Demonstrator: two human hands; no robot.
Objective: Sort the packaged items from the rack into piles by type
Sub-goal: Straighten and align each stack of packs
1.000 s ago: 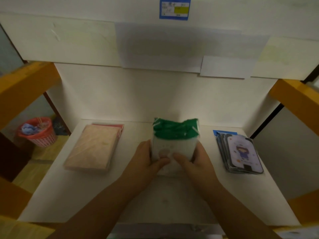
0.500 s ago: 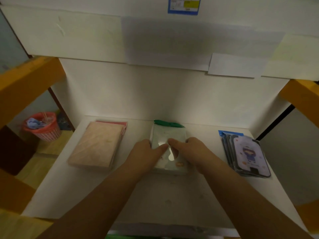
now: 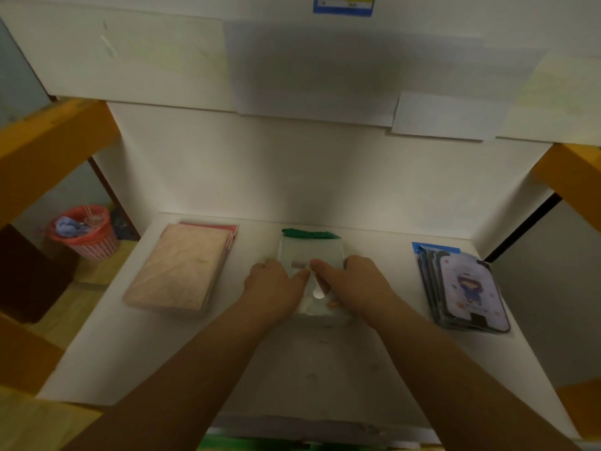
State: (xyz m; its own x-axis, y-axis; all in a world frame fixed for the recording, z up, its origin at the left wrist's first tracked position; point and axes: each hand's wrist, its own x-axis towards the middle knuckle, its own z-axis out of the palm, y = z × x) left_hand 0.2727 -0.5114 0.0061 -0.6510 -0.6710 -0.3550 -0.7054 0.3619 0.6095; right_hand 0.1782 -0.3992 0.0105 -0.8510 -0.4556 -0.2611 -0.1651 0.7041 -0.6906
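The big white shelf (image 3: 227,353) holds everything here, and both hands sit in the middle of it. Far off to the left of the hands, past the shelf edge, a red basket (image 3: 85,234) stands on the floor with some rubbish in it. On the shelf, to the left of the hands and apart from them, lies the pink pile (image 3: 177,266), flat packs stacked neatly with red edges peeking out at the back. To the right of the hands, also apart from them, lies the purple pile (image 3: 465,286), a few packs with a little cartoon figure on top, fanned out a bit. Right under the hands is the green-topped pile (image 3: 310,247), clear white packs with a green strip at the far end, lying flat on the shelf. The left hand (image 3: 276,283) presses down on the left side of this pile, with its fingers laid flat and close together. The right hand (image 3: 353,284) does the same on the right side, and the two hands nearly meet on top. They look like they are patting the pile straight, not lifting it. Three piles, one for each kind, are made, and no loose packs show on the shelf. So the sorting looks almost done, or done. If more packs wait somewhere else on the rack, they cannot be seen from here.
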